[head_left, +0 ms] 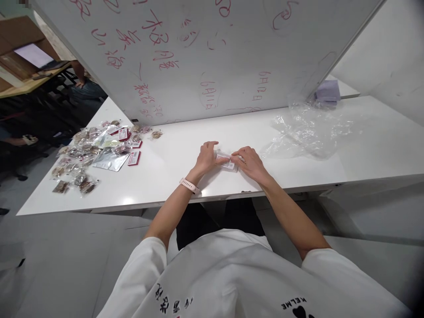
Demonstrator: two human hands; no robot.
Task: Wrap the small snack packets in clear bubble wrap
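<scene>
Both hands meet over a small flat packet (228,165) with a white printed label, near the front edge of the white table (185,154). My left hand (207,158) is closed on its left end, the thumb stretched across the label. From the other side, my right hand (251,164) grips the right end with thumb and fingertips pressed together. Clear plastic seems to surround the packet, though the fingers cover much of it. A pale pink band (190,185) circles my left wrist.
A pile of small clear-wrapped packets (82,150) lies at the table's left, with a silver pouch (111,159) and red-and-white boxes (134,158). Crumpled clear plastic (311,132) and a purple cloth (327,92) are on the right. A whiteboard (212,57) stands behind. Another person's hand (80,83) shows far left.
</scene>
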